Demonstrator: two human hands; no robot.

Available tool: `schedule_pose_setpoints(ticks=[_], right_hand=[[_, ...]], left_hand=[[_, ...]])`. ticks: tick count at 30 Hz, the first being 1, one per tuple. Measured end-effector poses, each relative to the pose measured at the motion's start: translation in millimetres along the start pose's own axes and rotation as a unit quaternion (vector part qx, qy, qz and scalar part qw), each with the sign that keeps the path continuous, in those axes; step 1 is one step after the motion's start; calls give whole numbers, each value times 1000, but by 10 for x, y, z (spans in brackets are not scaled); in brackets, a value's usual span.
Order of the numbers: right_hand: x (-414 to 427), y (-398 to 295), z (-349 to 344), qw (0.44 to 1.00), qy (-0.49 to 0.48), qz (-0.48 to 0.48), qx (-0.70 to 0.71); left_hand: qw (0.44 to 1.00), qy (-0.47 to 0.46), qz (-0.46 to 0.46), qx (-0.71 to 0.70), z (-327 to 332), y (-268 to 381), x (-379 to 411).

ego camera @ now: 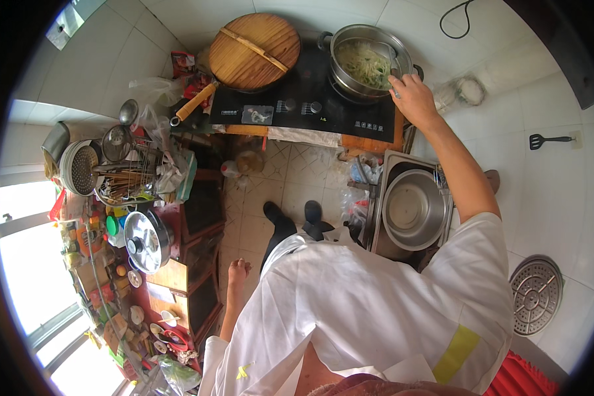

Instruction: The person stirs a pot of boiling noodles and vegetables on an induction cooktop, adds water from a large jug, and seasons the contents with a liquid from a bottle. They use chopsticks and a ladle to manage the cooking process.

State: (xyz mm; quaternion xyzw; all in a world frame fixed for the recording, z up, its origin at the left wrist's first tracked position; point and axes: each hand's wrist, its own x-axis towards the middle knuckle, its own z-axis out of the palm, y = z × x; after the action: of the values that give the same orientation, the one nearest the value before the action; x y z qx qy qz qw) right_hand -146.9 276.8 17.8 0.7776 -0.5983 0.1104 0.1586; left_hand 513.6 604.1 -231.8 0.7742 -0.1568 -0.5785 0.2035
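Note:
A steel pot [371, 64] with dark side handles stands on the black cooktop [346, 116], holding pale food with green pieces in liquid. My right hand [412, 95] is closed around the handle of a metal ladle [392, 58], whose head lies inside the pot at its right side. To the left on the cooktop, a wok with a wooden handle [195, 105] is covered by a round wooden lid [255, 52]. My left hand [239, 270] hangs low beside my body, its fingers curled; whether it holds anything is hard to tell.
A steel basin [415, 210] sits in the sink at my right. On the left, a rack holds chopsticks [128, 182] and strainers, beside a glass-lidded pan [146, 242] on a crowded red cabinet. A black slotted turner [549, 141] hangs on the right wall.

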Motion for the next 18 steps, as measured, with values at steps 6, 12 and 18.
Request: schedule_pose_setpoints(ticks=[6,12,18], right_hand=[[-29,-26,122,998,14,47,39],[35,-17,-66,935,67,279,209],[41,70,305,774,114,472,407]], left_hand=[[1000,8,12,3,-28,8,-30],[1000,1,-2,15,107,-21,-54],[996,-77,11,45,106,104,116]])
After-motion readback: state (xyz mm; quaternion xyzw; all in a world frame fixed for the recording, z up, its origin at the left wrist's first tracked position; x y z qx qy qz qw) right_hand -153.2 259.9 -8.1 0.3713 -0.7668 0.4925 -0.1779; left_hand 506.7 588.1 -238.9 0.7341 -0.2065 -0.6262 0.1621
